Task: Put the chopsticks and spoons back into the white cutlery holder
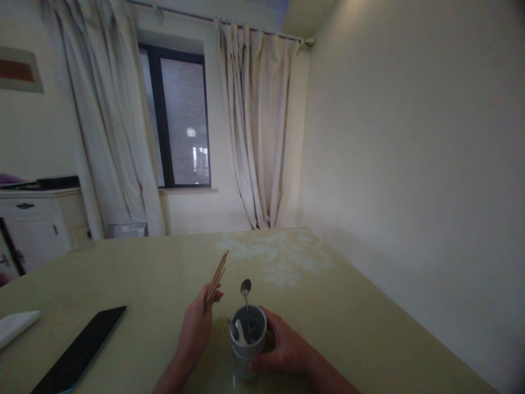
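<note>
— Our two hands worked close together at the near edge of the tabletop (369, 306). We had the left hand (196, 328) pinched shut on a bundle of wooden chopsticks (217, 277), just left of the holder, their free ends slanting up and away from us.

— And the right hand (287, 347)?

— We had it wrapped around the right side of the pale cylindrical utensil holder (247, 342), fingers curled on its wall, as we judged, to keep it from tipping or sliding. The holder stood upright on the tabletop, touching our right palm.

— What was in the holder?

— We saw a metal spoon (246, 293) standing in it, bowl end up above the rim, and a white piece (240, 330) leaning inside; we could not tell what that one was.

— Why did we hold the chopsticks tilted like that?

— We gripped them low, near one end, so the bundle stayed together and clear of the spoon, or so we judged.

— Anything else near the holder?

— Well to its left lay a dark phone (80, 350) flat on the tabletop, and farther left a white folded cloth (16, 324) at the edge. Beyond the holder we saw cream curtains (258, 126) flanking a dark window (180, 120).
</note>
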`<state>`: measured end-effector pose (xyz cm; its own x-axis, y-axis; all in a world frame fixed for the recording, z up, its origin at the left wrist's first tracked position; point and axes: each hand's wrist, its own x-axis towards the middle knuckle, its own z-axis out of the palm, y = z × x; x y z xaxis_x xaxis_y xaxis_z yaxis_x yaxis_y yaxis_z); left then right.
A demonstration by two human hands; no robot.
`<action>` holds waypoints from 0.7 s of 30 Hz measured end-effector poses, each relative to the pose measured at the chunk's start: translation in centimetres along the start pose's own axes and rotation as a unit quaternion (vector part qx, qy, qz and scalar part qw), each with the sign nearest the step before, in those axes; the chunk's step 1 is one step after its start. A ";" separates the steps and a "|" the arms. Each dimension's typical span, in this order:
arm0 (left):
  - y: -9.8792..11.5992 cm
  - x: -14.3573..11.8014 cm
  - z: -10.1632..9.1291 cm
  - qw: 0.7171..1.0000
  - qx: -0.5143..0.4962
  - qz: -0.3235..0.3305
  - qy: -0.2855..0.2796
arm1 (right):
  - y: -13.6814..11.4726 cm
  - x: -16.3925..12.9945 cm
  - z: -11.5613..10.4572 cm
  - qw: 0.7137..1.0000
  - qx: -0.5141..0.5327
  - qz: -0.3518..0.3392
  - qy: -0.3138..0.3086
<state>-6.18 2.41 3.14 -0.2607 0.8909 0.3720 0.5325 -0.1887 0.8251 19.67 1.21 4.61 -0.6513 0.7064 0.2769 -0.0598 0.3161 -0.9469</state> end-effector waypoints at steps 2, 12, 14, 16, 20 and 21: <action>-0.1 0.1 -0.7 0.992 0.121 -0.009 -0.013 | -0.1 -0.1 0.0 1.000 0.010 0.005 -0.003; -1.1 0.0 -0.8 0.927 0.351 -0.026 -0.128 | 0.4 -0.1 0.0 1.000 0.004 0.010 0.005; -1.5 0.1 -0.6 0.929 0.347 -0.032 -0.122 | 0.1 -0.1 0.1 1.000 0.006 0.010 0.004; -1.8 0.2 -0.6 0.932 0.340 -0.042 -0.121 | -0.1 -0.2 0.1 1.000 0.006 0.008 0.002; -2.1 0.5 -0.7 0.946 0.291 -0.062 -0.126 | -0.4 -0.2 0.1 1.000 -0.003 0.007 0.005; -2.1 0.5 -0.7 0.951 0.274 -0.063 -0.127 | -0.5 -0.2 0.1 1.000 -0.006 0.007 0.002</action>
<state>-7.99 3.02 1.87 -0.1844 0.9763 0.1131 0.8679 0.1077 0.4850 19.79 0.88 4.99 -0.6489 0.7138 0.2635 -0.0414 0.3127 -0.9490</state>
